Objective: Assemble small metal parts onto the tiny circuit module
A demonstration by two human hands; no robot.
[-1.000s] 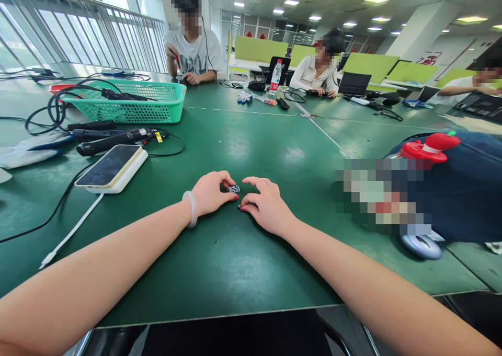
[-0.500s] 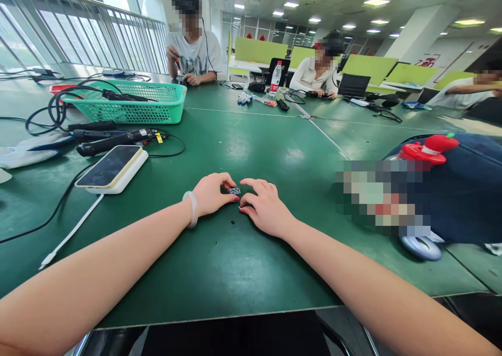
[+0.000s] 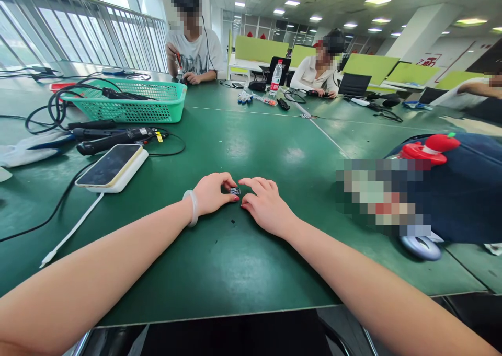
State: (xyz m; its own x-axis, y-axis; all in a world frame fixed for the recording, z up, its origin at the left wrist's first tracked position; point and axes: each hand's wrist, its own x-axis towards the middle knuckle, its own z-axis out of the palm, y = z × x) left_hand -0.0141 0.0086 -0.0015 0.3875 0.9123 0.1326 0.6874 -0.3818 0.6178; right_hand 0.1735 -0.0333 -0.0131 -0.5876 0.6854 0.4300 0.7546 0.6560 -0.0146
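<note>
A small dark piece with white markings (image 3: 235, 191) sits between the thumb and forefinger of my left hand (image 3: 212, 193), just above the green table (image 3: 235, 272). Close on its right, my right hand (image 3: 267, 205) has its forefinger stretched toward the piece and its thumb curled below. Whether anything tiny lies at the right thumb's tip is too small to tell. A tiny black bit (image 3: 232, 221) rests on the table just below the hands, and a smaller speck (image 3: 216, 241) lies nearer the edge.
Left: a phone (image 3: 112, 165) on a white block with a cable, black tools (image 3: 117, 140), a green basket (image 3: 145, 102) and gloves (image 3: 33, 148). Right: a dark blue bag (image 3: 466, 188) and a grey-blue ring (image 3: 421, 246). Across the table are people and a bottle (image 3: 276, 78).
My right thumb has risen slightly, closer to the forefinger. My left hand holds nearly the same place with the small piece.
</note>
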